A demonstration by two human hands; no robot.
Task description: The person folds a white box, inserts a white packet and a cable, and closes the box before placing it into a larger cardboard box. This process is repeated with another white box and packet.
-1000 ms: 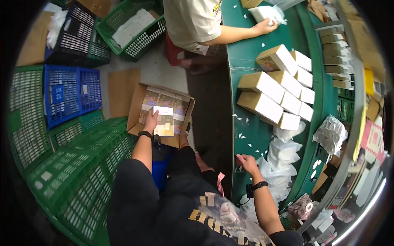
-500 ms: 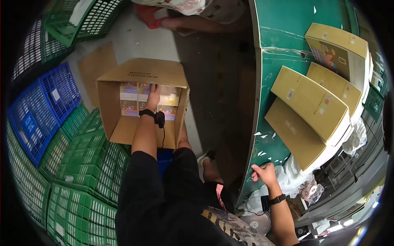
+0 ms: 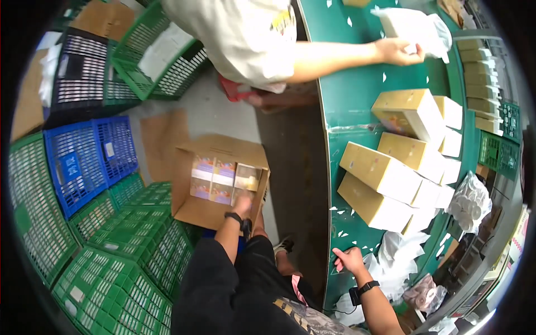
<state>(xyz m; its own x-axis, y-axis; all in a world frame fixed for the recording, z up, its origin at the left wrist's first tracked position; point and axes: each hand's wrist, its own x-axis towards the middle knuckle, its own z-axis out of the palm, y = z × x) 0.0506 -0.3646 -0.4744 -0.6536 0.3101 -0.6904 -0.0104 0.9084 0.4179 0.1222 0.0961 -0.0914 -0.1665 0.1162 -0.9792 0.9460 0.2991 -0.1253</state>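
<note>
Carton (image 3: 181, 184): plain brown. Printed boxes (image 3: 202, 170) inside the carton: lilac with orange patches and a whitish band; at the carton's right side, one box (image 3: 247, 171) reads yellowish tan, detail blurred. Right of the carton: worktable (image 3: 349, 117) deep green, flecked white; stacked boxes (image 3: 379, 167) mustard-tan along the sides, white at the ends; plastic bags (image 3: 396, 254) translucent white. Left of the carton: blue crate (image 3: 70, 167), grid-patterned; green crates (image 3: 114, 279), same grid. Beyond the carton: floor (image 3: 215, 123) grey; co-worker's shirt (image 3: 240, 33) cream, with a yellow sleeve print. Nearer than the carton: wearer's sleeve (image 3: 206, 279) solid black; strip (image 3: 296, 287) pink.
</note>
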